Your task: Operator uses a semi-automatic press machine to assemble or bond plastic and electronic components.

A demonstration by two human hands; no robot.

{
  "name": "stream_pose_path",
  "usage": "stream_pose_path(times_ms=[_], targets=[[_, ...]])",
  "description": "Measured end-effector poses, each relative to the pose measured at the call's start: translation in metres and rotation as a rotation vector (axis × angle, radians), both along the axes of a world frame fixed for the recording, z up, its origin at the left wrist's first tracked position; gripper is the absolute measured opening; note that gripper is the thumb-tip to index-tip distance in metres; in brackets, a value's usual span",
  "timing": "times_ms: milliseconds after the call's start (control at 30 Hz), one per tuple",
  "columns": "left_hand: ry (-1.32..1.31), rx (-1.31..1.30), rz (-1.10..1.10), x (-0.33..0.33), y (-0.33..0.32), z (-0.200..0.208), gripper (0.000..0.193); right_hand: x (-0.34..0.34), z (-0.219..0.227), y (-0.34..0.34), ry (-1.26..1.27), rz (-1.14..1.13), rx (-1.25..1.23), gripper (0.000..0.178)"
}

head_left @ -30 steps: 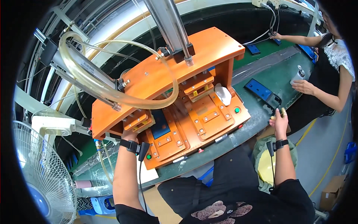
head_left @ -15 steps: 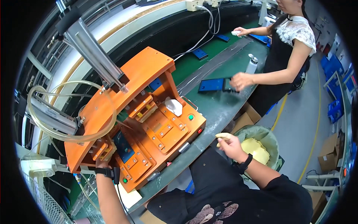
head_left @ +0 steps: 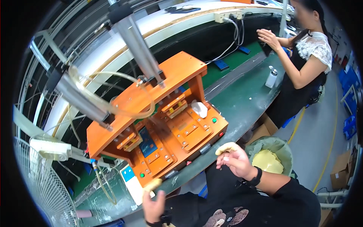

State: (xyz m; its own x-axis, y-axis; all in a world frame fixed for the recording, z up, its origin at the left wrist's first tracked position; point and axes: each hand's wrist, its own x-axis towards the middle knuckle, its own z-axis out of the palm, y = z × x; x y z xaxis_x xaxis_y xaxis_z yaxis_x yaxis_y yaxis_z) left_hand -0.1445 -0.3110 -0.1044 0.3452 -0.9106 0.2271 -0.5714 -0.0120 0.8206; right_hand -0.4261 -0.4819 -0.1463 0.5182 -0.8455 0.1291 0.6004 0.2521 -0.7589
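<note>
My left hand (head_left: 153, 206), blurred by motion, is in front of the table's near edge with thumb and index finger apart; a yellowish cot covers the index fingertip. Nothing shows in its grip. Over my lap, my right hand (head_left: 238, 163) is loosely curled with a gap between thumb and cot-covered index finger, and I see nothing held. Both hands are clear of the orange press fixture (head_left: 124, 100). A dark blue flat panel (head_left: 147, 143) lies in its left bay. Crumpled white material (head_left: 199, 109) rests at its right side.
A co-worker (head_left: 302, 72) at the right holds a dark flat panel (head_left: 266, 49) above the green table (head_left: 242, 102). A white bottle (head_left: 271, 77) stands nearby. A lined bin (head_left: 285, 151) holds yellow sheets. At left are a fan guard (head_left: 36, 181) and a white sheet (head_left: 133, 189).
My left hand has come out from the press's left side toward me. My right hand has turned slightly. The co-worker has lifted the panel off the table. The view has shifted.
</note>
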Motion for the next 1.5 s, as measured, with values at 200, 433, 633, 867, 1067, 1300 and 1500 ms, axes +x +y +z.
stream_pose_path(times_ms=[200, 433, 633, 867, 1067, 1300, 1500], targets=[[0.297, 0.111, -0.309, -0.078, 0.024, -0.059, 0.023, 0.002, 0.151, 0.040, -0.750, 0.495, -0.298, 0.016], [0.443, 0.060, -0.233, -0.088, 0.033, -0.085, 0.021, 0.019, 0.209, 0.071, -0.860, 0.615, -0.349, 0.012], [0.409, 0.033, -0.228, -0.087, 0.040, -0.083, 0.021, 0.025, 0.206, 0.082, -0.895, 0.591, -0.392, 0.014], [0.352, -0.233, -0.517, -0.063, 0.052, -0.015, 0.020, 0.040, 0.169, 0.057, -0.598, 0.718, -0.707, 0.011], [0.543, -0.741, -1.564, -0.073, 0.045, 0.096, 0.020, 0.051, 0.157, 0.098, -0.765, 1.194, -0.761, 0.013], [0.604, -0.553, -1.607, -0.090, 0.051, 0.102, 0.029, 0.052, 0.167, 0.111, -0.790, 1.192, -0.792, 0.024], [0.330, -0.654, -1.607, -0.084, 0.070, 0.090, 0.032, 0.053, 0.166, 0.107, -0.773, 1.103, -0.907, 0.026]])
